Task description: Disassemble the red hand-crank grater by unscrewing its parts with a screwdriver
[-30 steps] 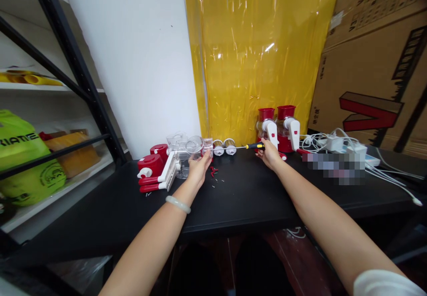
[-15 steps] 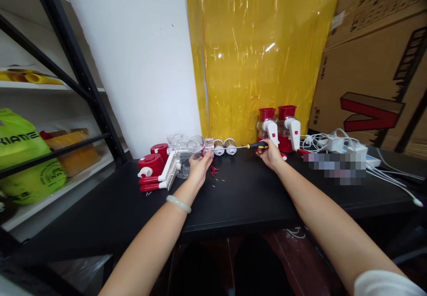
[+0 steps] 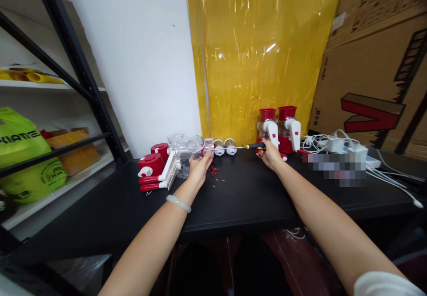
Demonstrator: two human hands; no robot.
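My left hand (image 3: 199,164) is closed round a clear plastic grater body (image 3: 195,144) that lies on its side at the back of the black table. In my right hand (image 3: 269,154) is a screwdriver (image 3: 256,145) with a black and yellow handle. Its long shaft points left, with the tip at or near the right end of the clear body; exact contact is too small to tell. Behind the shaft stand two drum cutters (image 3: 230,146) with white rims. Small red parts (image 3: 214,170) and several screws (image 3: 216,180) lie right of my left hand.
Red bases (image 3: 151,165) and white crank handles with red grips (image 3: 159,183) lie at left. Two assembled red and white drum graters (image 3: 287,129) stand behind my right hand. White cables and chargers (image 3: 336,143) cover the right side, before a large cardboard box (image 3: 370,73).
The screwdriver and my right hand have shifted very slightly left. My left hand and the clear grater body look the same.
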